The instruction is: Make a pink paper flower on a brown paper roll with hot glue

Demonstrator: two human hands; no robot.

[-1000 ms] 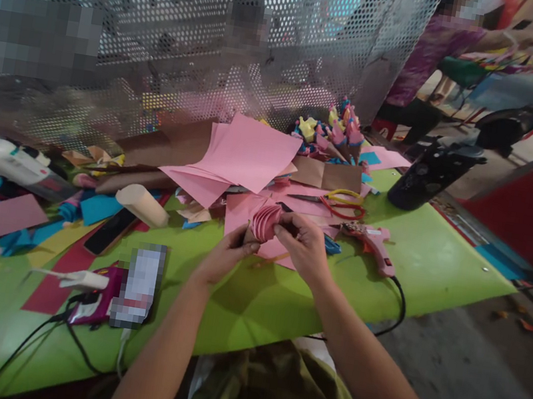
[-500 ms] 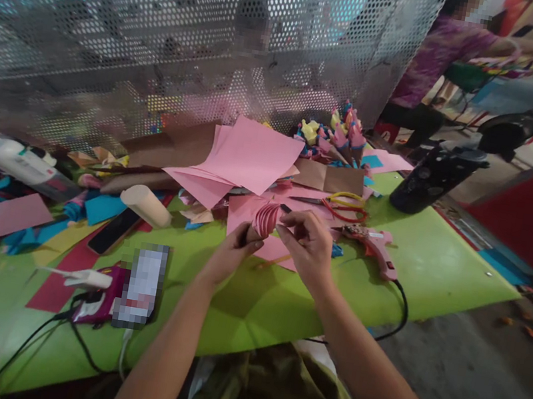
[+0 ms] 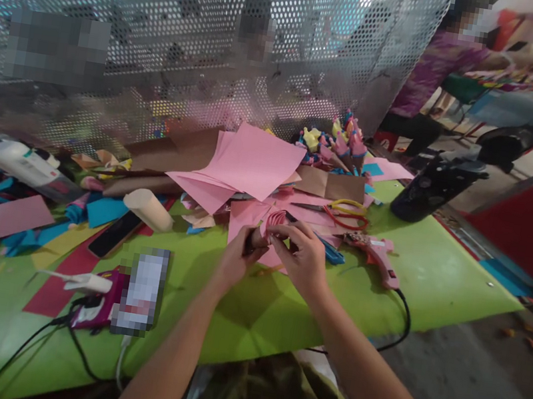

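Over the front of the green table (image 3: 441,274), my left hand (image 3: 241,253) is closed round a pink pleated paper piece (image 3: 275,218) with a brownish lower part. My right hand (image 3: 299,250) has its thumb and fingertips pinched at the right side of that piece; whether anything small sits between them is hidden. Pink paper sheets (image 3: 253,157) lie piled just beyond my hands. To the right are a pink glue gun (image 3: 381,257) with a black cord and red-and-yellow-handled scissors (image 3: 348,214).
A dark tumbler (image 3: 432,192) stands at the right edge. Small paper figures (image 3: 339,142) cluster at the back. A phone (image 3: 143,291), a power strip (image 3: 101,301), a beige roll (image 3: 148,208) and a handheld vacuum-like device (image 3: 31,166) lie left. A perforated metal screen (image 3: 180,44) rises behind; a person (image 3: 424,83) sits beyond.
My right hand has moved in to the left, against the pleated piece, and covers more of it. The left hand has turned slightly. The view has shifted a little.
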